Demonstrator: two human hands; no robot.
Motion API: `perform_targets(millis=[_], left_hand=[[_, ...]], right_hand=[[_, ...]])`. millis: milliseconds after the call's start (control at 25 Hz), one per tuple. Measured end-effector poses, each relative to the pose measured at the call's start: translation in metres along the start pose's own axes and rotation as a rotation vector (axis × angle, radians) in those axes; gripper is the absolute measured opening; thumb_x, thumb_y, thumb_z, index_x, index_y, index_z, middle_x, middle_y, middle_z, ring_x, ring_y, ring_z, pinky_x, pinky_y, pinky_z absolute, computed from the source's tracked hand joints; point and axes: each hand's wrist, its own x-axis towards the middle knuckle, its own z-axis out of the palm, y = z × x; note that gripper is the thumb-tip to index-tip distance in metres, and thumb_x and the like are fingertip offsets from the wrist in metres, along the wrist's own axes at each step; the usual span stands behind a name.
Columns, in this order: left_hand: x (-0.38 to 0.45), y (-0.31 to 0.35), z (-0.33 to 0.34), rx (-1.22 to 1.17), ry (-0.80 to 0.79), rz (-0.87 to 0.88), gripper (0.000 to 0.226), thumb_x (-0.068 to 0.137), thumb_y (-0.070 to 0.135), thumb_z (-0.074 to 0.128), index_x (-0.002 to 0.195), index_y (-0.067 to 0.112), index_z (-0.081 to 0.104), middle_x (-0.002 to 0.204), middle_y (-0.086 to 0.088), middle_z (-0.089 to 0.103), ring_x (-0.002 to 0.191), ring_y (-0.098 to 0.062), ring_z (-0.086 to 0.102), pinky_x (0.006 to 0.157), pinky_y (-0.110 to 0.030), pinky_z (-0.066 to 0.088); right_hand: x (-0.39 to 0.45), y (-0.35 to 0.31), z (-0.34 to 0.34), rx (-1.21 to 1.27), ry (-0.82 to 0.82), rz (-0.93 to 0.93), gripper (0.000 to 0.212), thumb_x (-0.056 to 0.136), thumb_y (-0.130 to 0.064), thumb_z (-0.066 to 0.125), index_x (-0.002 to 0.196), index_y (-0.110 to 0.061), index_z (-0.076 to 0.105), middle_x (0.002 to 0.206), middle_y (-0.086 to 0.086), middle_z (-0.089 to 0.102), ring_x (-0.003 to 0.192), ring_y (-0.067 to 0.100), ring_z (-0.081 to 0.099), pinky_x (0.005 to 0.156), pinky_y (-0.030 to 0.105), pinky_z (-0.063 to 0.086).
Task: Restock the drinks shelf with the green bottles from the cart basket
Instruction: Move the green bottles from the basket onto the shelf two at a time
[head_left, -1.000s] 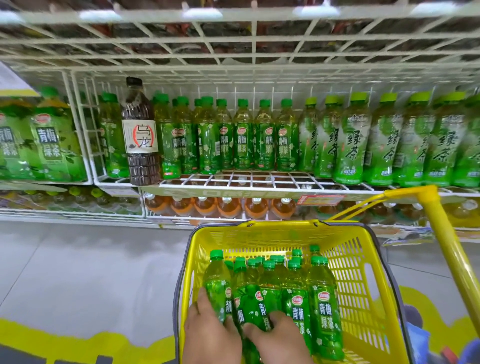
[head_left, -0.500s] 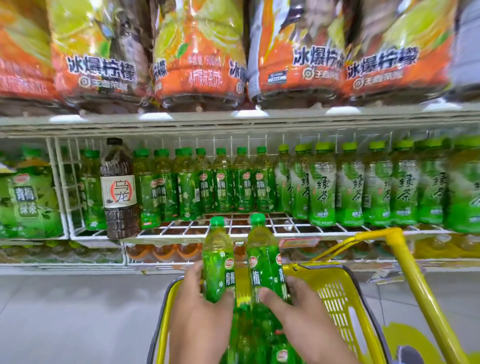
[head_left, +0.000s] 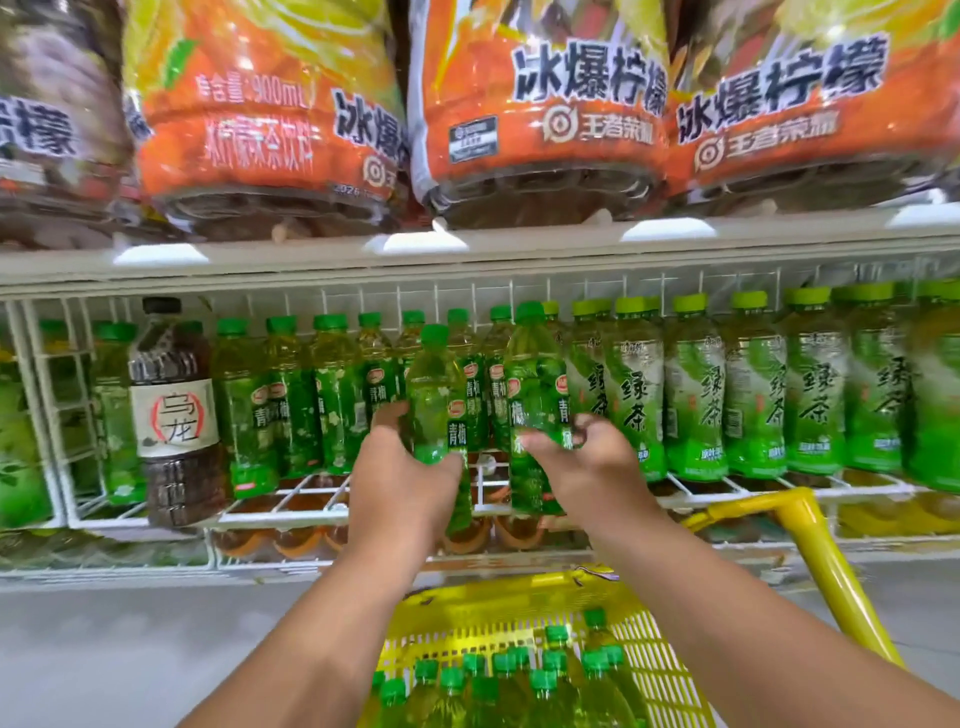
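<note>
Both hands are raised to the front edge of the wire drinks shelf (head_left: 311, 506), each wrapped around one green bottle. The left hand (head_left: 402, 480) curls its fingers round the lower body of the left bottle (head_left: 436, 410), thumb on the side facing the camera. The right hand (head_left: 587, 462) grips the right bottle (head_left: 535, 415) in the same manner, fingers curled over its label. Both bottles stand nearly upright, close beside each other, their bases at the shelf's front edge, in front of the row of like green bottles (head_left: 291, 400) already shelved.

Toward the shelf's left end a dark brown bottle (head_left: 174, 415) with a white label stands among the green ones; toward its right end stands a row of lighter-capped green tea bottles (head_left: 748, 384). Below, the yellow cart basket (head_left: 670, 675) holds more green-capped bottles (head_left: 519, 680), and its yellow handle (head_left: 826, 561) rises on the right. Large orange-wrapped packs (head_left: 540, 114) sit on the shelf above.
</note>
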Motion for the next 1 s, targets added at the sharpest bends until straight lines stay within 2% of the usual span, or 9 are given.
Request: perform_targets(millis=[80,120,200,320,440,560,720,880,1000], left_hand=[[0.017,-0.001,0.016,-0.065,-0.013,0.005,0.04,0.076,0.024,0.079,0.109,0.029,0.055,0.069,0.001,0.068,0.052,-0.011,0.062,0.042,-0.021,0.041],[0.026,-0.003,0.024,-0.09,-0.016,0.017,0.043,0.076,0.021,0.079,0.109,0.029,0.053,0.071,-0.001,0.069,0.054,-0.012,0.063,0.042,-0.023,0.043],[0.041,-0.003,0.042,-0.073,-0.024,0.051,0.049,0.077,0.013,0.078,0.109,0.029,0.045,0.079,0.003,0.065,0.065,-0.01,0.062,0.047,-0.014,0.044],[0.06,0.003,0.064,-0.024,-0.069,0.048,0.054,0.079,0.013,0.079,0.111,0.029,0.038,0.082,0.016,0.053,0.072,0.002,0.053,0.048,-0.005,0.035],[0.074,-0.004,0.082,-0.018,-0.066,0.049,0.055,0.076,0.019,0.083,0.109,0.03,0.041,0.09,0.009,0.059,0.072,0.0,0.052,0.051,-0.012,0.036],[0.078,-0.009,0.085,0.002,-0.086,0.06,0.057,0.076,0.015,0.082,0.117,0.024,0.043,0.093,0.007,0.056,0.072,0.0,0.052,0.057,-0.017,0.043],[0.079,-0.012,0.082,-0.024,-0.151,0.039,0.053,0.08,0.02,0.081,0.115,0.022,0.042,0.081,0.013,0.052,0.051,0.01,0.055,0.042,-0.007,0.039],[0.07,-0.013,0.082,0.009,-0.139,-0.004,0.062,0.084,0.038,0.075,0.136,0.026,0.042,0.081,0.02,0.051,0.06,0.0,0.053,0.046,-0.021,0.041],[0.068,-0.013,0.086,-0.003,-0.162,-0.021,0.074,0.086,0.04,0.073,0.147,0.029,0.031,0.111,0.004,0.062,0.071,-0.012,0.061,0.057,-0.026,0.049]], right_hand=[[0.02,0.003,0.009,-0.011,0.039,0.028,0.076,0.086,-0.045,0.07,0.145,-0.01,0.036,0.11,0.009,0.058,0.097,0.027,0.06,0.077,0.032,0.045],[0.028,0.005,0.014,-0.016,0.06,0.05,0.075,0.086,-0.045,0.07,0.144,-0.012,0.036,0.12,0.01,0.057,0.105,0.027,0.058,0.081,0.029,0.042],[0.044,0.011,0.025,-0.016,0.098,0.071,0.075,0.084,-0.049,0.069,0.142,-0.016,0.035,0.136,0.012,0.051,0.117,0.03,0.056,0.093,0.033,0.047],[0.064,0.021,0.041,-0.141,0.18,0.015,0.066,0.086,-0.047,0.065,0.136,-0.011,0.042,0.131,0.014,0.051,0.113,0.032,0.057,0.092,0.034,0.049],[0.078,0.025,0.051,-0.206,0.219,-0.004,0.05,0.093,-0.034,0.062,0.13,-0.003,0.048,0.126,0.014,0.049,0.115,0.031,0.053,0.088,0.028,0.042],[0.085,0.03,0.062,-0.218,0.249,0.002,0.051,0.091,-0.033,0.064,0.129,-0.004,0.047,0.13,0.017,0.05,0.112,0.034,0.056,0.09,0.038,0.05],[0.087,0.035,0.061,-0.339,0.274,-0.081,0.05,0.093,-0.032,0.064,0.131,-0.003,0.05,0.124,0.015,0.058,0.105,0.03,0.06,0.078,0.032,0.05],[0.087,0.039,0.049,-0.322,0.167,-0.084,0.063,0.096,-0.035,0.059,0.149,-0.01,0.035,0.133,0.015,0.058,0.085,0.017,0.064,0.059,0.02,0.043],[0.088,0.038,0.046,-0.334,0.141,-0.059,0.065,0.097,-0.037,0.056,0.152,-0.014,0.028,0.136,0.014,0.055,0.088,0.022,0.066,0.056,0.023,0.045]])
